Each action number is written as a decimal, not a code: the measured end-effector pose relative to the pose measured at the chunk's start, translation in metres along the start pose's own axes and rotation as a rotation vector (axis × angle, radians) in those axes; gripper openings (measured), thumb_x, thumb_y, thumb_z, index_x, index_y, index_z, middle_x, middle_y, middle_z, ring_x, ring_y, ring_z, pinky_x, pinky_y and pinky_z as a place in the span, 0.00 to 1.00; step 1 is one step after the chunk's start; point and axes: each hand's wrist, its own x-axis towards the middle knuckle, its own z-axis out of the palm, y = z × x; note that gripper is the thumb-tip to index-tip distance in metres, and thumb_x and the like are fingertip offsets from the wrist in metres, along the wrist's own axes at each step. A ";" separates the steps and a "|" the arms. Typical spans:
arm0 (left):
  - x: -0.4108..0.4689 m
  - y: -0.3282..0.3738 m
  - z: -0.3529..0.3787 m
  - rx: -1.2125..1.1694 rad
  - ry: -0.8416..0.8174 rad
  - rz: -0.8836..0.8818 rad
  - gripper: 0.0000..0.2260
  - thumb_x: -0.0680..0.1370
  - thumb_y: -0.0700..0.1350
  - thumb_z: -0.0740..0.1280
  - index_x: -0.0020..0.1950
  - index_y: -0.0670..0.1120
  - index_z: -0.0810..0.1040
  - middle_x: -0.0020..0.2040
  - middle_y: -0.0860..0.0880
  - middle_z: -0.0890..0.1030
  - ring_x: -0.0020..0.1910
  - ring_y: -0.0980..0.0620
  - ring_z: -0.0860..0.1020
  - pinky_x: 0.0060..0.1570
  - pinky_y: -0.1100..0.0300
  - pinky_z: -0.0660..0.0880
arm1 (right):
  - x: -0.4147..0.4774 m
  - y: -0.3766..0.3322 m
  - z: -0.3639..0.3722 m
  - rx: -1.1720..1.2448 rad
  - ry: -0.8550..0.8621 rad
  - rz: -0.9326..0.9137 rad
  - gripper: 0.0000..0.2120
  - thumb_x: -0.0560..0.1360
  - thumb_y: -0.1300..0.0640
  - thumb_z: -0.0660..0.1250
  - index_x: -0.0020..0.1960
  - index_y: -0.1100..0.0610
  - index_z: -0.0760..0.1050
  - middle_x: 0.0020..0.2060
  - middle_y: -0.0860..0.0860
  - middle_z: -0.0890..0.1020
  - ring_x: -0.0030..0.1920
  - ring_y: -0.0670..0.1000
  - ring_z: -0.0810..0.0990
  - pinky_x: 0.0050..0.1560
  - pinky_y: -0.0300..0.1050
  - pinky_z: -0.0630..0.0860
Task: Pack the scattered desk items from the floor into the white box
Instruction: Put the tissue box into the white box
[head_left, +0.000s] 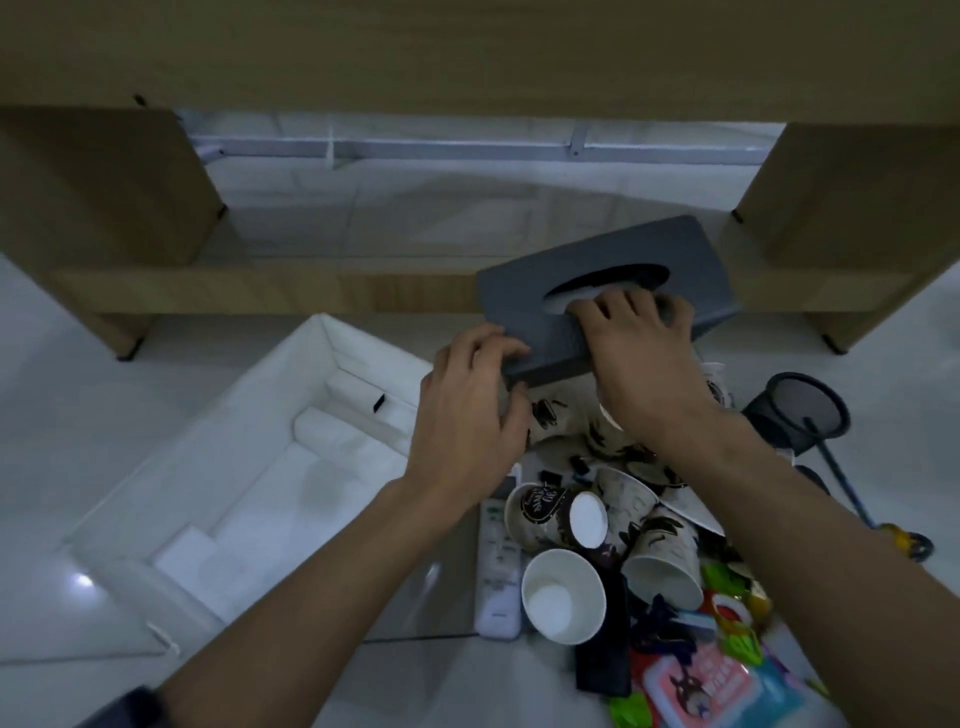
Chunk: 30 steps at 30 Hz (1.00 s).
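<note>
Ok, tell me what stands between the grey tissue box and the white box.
Nothing visible: both hands hold the grey tissue box raised just right of the white box, whose open top is clear on that side.

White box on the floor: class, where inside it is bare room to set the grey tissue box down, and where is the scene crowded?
The white box has a bare floor between its foam blocks. Crowded: the paper cups and remote control piled under both hands.

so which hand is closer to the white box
Left. The left hand grips the grey tissue box just beside the white box; the right hand is farther away.
</note>
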 end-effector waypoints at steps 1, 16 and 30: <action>-0.002 0.003 -0.007 -0.008 0.018 0.017 0.15 0.76 0.45 0.65 0.62 0.50 0.74 0.66 0.50 0.72 0.64 0.49 0.71 0.61 0.47 0.72 | -0.002 -0.001 -0.009 0.003 0.018 -0.003 0.33 0.66 0.65 0.72 0.70 0.55 0.70 0.63 0.58 0.75 0.66 0.63 0.70 0.66 0.63 0.61; -0.095 -0.076 -0.146 -0.004 0.560 -0.191 0.16 0.81 0.36 0.58 0.69 0.43 0.70 0.63 0.50 0.73 0.62 0.50 0.73 0.63 0.61 0.67 | -0.008 -0.134 -0.084 0.339 0.112 -0.448 0.25 0.77 0.63 0.67 0.70 0.48 0.67 0.67 0.50 0.72 0.70 0.55 0.65 0.69 0.56 0.56; -0.174 -0.149 -0.164 -0.130 0.420 -0.817 0.13 0.86 0.48 0.51 0.62 0.47 0.73 0.49 0.50 0.79 0.49 0.49 0.77 0.45 0.57 0.69 | -0.002 -0.219 -0.003 0.293 -0.106 -0.717 0.29 0.79 0.61 0.65 0.76 0.44 0.60 0.69 0.50 0.70 0.73 0.53 0.62 0.72 0.60 0.57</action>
